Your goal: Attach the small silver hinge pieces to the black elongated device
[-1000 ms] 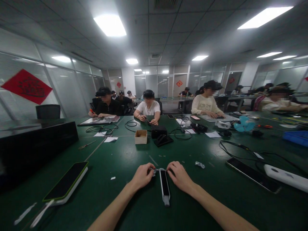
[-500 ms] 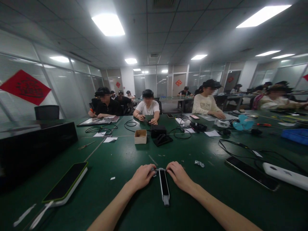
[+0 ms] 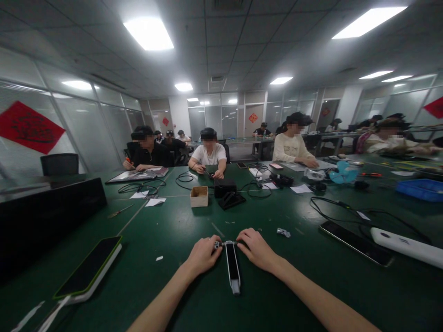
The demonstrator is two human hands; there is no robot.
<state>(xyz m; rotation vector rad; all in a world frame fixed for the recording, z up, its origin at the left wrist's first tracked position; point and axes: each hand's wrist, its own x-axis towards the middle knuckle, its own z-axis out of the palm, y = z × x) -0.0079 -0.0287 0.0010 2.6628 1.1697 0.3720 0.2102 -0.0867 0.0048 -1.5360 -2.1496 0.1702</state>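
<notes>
A slim handheld device (image 3: 232, 265) with a long black screen, a pale frame and a grey tip lies on the green table, its tip toward me. By its far left corner, my left hand (image 3: 202, 256) is closed, thumb and fingers pinching a small silvery part (image 3: 217, 245). Across from it, my right hand (image 3: 258, 249) curls at the far right corner. Its thumb and fingertips are drawn together there, and whatever they hold is too small to make out. A crumpled silvery piece (image 3: 284, 232) lies beyond my right hand.
Ahead stand an open cardboard box (image 3: 199, 197) and a black box (image 3: 224, 188). A phone on a white block (image 3: 88, 267) lies left; another phone (image 3: 356, 242) and a white device (image 3: 408, 246) lie right, near black cables. Co-workers sit across the table.
The whole view has shifted slightly, so the surroundings sit further left. Both hands stay by the device's far end, with only small finger movements.
</notes>
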